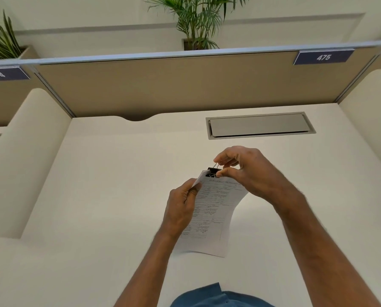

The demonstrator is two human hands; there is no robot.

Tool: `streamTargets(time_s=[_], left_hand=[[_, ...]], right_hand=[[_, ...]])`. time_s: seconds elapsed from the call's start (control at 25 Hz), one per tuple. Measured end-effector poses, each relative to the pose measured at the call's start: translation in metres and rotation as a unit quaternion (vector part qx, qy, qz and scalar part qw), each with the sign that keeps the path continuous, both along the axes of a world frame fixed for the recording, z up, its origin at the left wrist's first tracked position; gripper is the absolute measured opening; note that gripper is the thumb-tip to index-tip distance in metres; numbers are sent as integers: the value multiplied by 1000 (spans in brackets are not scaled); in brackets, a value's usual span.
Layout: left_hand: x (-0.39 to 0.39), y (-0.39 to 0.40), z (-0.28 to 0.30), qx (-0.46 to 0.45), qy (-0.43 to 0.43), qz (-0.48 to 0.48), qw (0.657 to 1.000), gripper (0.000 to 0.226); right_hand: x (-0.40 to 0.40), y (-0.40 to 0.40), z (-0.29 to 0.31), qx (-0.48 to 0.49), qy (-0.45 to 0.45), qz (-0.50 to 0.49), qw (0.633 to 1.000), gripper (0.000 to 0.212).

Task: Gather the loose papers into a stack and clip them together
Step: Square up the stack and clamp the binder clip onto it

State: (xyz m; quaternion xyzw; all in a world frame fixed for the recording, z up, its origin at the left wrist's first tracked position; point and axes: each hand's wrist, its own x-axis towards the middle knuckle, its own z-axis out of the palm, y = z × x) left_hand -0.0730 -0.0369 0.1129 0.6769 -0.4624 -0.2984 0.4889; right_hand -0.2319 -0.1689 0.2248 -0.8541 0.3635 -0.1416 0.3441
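A stack of printed papers (211, 216) is held up above the cream desk (101, 196), its lower edge near the desk surface. My left hand (181, 207) grips the stack's left edge near the top. A black binder clip (213, 172) sits on the top edge of the stack. My right hand (247, 171) pinches the clip's wire handles between thumb and fingers. The upper right corner of the papers is hidden behind my right hand.
A grey cable hatch (260, 125) is set into the desk behind my hands. Tan partition panels (163, 85) with number plates 474 and 475 close the back. Curved cream side dividers (25, 151) flank the desk. Potted plants (196, 21) stand beyond the partition.
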Motion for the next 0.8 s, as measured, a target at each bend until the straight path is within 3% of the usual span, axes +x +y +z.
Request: streamTargets(time_s=[0.24, 0.44, 0.64, 0.72, 0.8], left_hand=[[-2, 3, -1, 29, 18, 9, 999, 38], [0, 3, 6, 14, 62, 33, 997, 29], [14, 1, 11, 18, 120, 86, 989, 31], [18, 1, 11, 15, 158, 105, 982, 30], [20, 0, 13, 14, 235, 136, 962, 28]], right_hand=[[5, 2, -7, -9, 19, 5, 1000, 42], [0, 6, -16, 10, 31, -3, 999, 72], [-23, -2, -25, -20, 15, -68, 997, 59], [-33, -6, -31, 10, -19, -96, 995, 50], [-38, -6, -39, 98, -111, -130, 980, 48]])
